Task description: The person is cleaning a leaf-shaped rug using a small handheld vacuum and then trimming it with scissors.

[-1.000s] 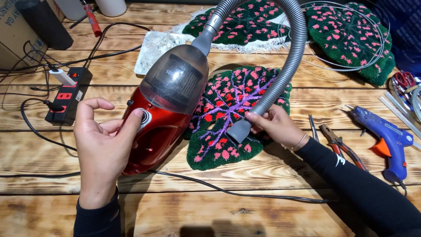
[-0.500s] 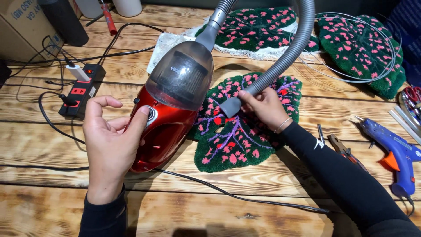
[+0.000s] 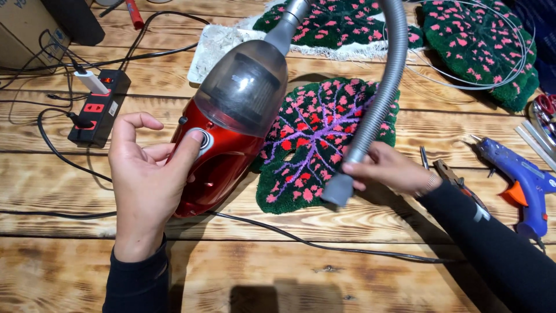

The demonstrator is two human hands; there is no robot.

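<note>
Red handheld vacuum (image 3: 223, 156) with a smoky clear dust cup, lying slantwise on the wooden table (image 3: 324, 272), just left of the leaf-shaped rug (image 3: 321, 139). Round silver button on the red body, pressed under the thumb of the left hand (image 3: 145, 179); other fingers spread and lifted, gripping nothing. Grey ribbed hose (image 3: 382, 87) arching from the vacuum's top over the rug, ending in a grey nozzle at the rug's lower right edge. Right hand (image 3: 391, 171) closed around the hose just above the nozzle.

Counted: one vacuum, one hose. Three tufted rugs in dark green and pink, the nearest with purple veins, two more beyond it (image 3: 341, 23) (image 3: 480, 49). One black and red power strip (image 3: 98, 107) left of the vacuum. One blue glue gun (image 3: 521, 179) right of the rug, pliers (image 3: 457, 179) between.
</note>
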